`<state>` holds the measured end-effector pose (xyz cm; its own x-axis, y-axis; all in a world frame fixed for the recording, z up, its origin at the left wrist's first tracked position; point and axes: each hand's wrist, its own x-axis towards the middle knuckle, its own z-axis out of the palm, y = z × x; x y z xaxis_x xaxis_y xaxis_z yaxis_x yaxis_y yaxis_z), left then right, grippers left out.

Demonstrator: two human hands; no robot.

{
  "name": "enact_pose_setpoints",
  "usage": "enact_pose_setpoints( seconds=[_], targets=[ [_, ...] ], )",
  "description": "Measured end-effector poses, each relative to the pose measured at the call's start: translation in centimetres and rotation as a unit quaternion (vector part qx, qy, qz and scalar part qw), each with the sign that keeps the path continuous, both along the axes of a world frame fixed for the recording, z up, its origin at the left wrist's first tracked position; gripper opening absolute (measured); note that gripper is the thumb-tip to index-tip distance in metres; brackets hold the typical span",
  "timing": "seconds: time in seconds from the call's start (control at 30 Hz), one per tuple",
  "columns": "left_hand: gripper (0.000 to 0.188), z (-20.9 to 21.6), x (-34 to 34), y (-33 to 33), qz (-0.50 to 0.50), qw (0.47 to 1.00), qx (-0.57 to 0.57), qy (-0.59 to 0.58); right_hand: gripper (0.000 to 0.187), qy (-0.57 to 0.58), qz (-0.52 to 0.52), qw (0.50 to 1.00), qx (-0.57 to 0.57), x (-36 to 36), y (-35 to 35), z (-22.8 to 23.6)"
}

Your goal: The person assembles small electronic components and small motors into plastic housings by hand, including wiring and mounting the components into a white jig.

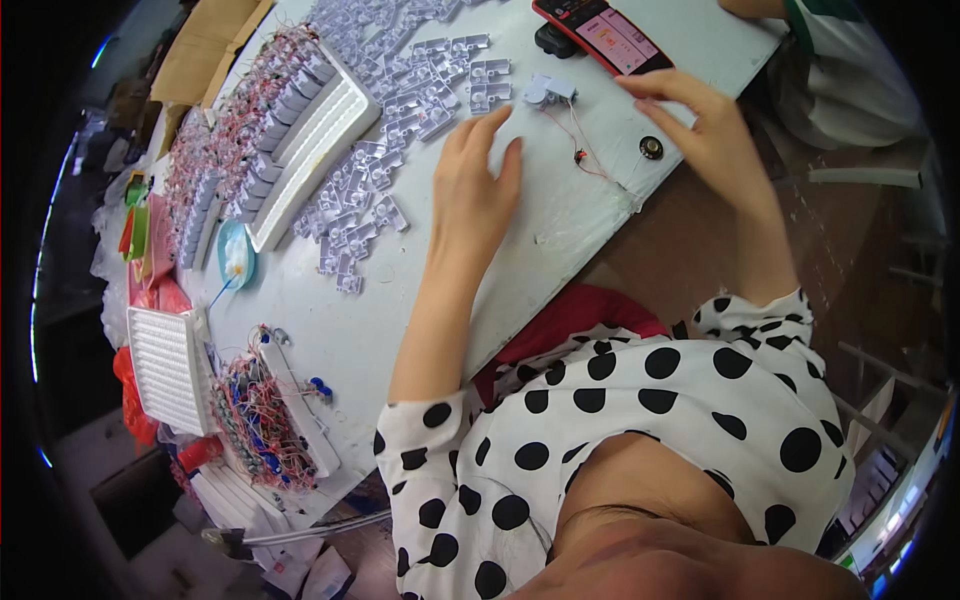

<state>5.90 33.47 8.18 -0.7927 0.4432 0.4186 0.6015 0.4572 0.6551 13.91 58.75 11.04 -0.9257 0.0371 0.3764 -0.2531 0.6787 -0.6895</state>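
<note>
My left hand [472,175] is above the white table, fingers apart, holding nothing. Its fingertips are close to several loose pale lilac plastic housings [489,85]. To the right of them lies a single pale housing [548,91] with thin red wires [575,135] trailing from it toward the table edge. My right hand [705,125] has its thumb and fingers spread with nothing visible between them. Its fingertips come near the lower edge of a red-cased phone [615,38] with a lit screen; contact cannot be told. A small round black disc [651,148] lies below this hand.
A heap of similar housings [370,190] spreads across the far middle. At the left stand white foam trays [320,140] with wired parts, a blue dish [236,255] and another white tray [170,365]. Tangled wires [262,425] lie nearer. Another person's sleeve [850,70] shows far right.
</note>
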Motion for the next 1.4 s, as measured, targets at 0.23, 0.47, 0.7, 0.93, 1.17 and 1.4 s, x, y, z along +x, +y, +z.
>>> enact_pose_setpoints(
  seconds=[0.23,0.47,0.7,0.93,1.17,1.4],
  targets=[
    [0.04,-0.4,-3.1,3.6,-0.05,0.993,-0.061,0.092,0.03,0.103,-0.03,0.992,0.069,-4.6,-3.6,-4.0],
    [0.049,0.1,-2.3,1.3,-0.1,0.995,-0.022,-0.019,0.032,-0.109,0.008,0.987,-0.115,-6.0,-3.1,-4.1],
    [0.052,3.8,-0.6,-3.7,-0.133,0.991,0.02,-0.006,0.043,-0.277,0.249,0.853,-0.366,-5.5,-4.9,-1.5],
    [0.039,6.5,2.2,-7.8,-0.128,0.981,0.114,-0.088,0.052,-0.351,0.361,0.729,-0.464,-5.5,-9.6,0.6],
    [0.031,12.6,1.9,-12.1,-0.071,0.987,0.104,0.098,0.072,-0.26,0.52,0.766,-0.274,-9.2,-11.0,4.0],
    [0.025,20.3,-0.8,-18.3,0.05,0.985,0.045,0.162,0.069,-0.166,0.436,0.884,-0.039,-13.7,-16.6,5.2]
  ],
)
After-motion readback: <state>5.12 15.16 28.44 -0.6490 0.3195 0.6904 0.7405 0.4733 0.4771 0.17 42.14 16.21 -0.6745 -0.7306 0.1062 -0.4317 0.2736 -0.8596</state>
